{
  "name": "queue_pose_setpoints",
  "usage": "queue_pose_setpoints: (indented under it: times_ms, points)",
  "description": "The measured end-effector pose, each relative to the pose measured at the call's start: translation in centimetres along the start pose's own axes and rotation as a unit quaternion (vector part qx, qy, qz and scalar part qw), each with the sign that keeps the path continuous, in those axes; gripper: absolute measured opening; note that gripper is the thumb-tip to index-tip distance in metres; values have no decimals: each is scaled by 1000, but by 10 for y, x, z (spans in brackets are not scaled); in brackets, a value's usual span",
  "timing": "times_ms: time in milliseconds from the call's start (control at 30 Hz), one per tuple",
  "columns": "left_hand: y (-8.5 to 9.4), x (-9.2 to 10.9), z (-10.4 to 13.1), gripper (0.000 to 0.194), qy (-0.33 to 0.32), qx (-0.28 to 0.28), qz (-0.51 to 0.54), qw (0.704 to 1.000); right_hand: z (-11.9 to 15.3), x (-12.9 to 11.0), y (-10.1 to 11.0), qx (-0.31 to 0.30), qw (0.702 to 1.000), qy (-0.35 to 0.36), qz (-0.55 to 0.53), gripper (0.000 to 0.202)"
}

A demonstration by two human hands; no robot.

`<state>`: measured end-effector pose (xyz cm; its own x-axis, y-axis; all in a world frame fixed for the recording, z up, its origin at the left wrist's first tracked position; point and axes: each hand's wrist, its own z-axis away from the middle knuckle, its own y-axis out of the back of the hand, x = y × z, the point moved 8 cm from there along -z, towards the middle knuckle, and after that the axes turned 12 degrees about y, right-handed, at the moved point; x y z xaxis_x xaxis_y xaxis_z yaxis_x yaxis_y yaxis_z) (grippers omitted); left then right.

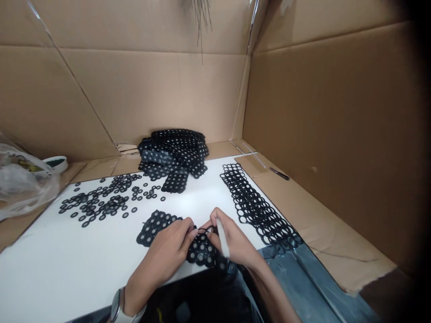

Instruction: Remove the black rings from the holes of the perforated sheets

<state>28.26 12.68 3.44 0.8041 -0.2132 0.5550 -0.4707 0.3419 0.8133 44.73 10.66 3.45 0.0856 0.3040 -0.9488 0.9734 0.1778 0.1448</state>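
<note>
A black piece of joined rings with pale centres [155, 225] lies near the front edge of the white board [60, 264], partly under my hands. My left hand [173, 244] pinches this piece at its upper edge, thumb and fingers together. Just to the right, my right hand [229, 235] has its fingers closed around a white-handled tool [222, 237]. A thin black loop spans the small gap between the fingertips. The tool's tip is too small to make out. The piece hangs down below both hands towards my lap.
Loose black rings [111, 204] are scattered at the left. A folded dotted black pile [173, 152] stands at the back. Black ring strips [252, 202] line the right side, near a dark pen-like tool [279, 173]. Cardboard walls [319, 112] rise behind and right; a plastic bag [23, 184] lies far left.
</note>
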Motion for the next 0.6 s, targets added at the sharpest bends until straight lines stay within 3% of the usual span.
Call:
queue_pose_setpoints:
  times_ms: [267,533,600]
  points:
    - [2,-9,-1,34,-5,-1,16,1000,1,0,-1,3,999,1,-38,27]
    - [20,-21,-15,37,1,-7,59,998,1,1,4,32,999,-9,-25,28]
    - [34,-26,-23,33,6,24,45,999,1,1,3,34,999,-3,-1,28]
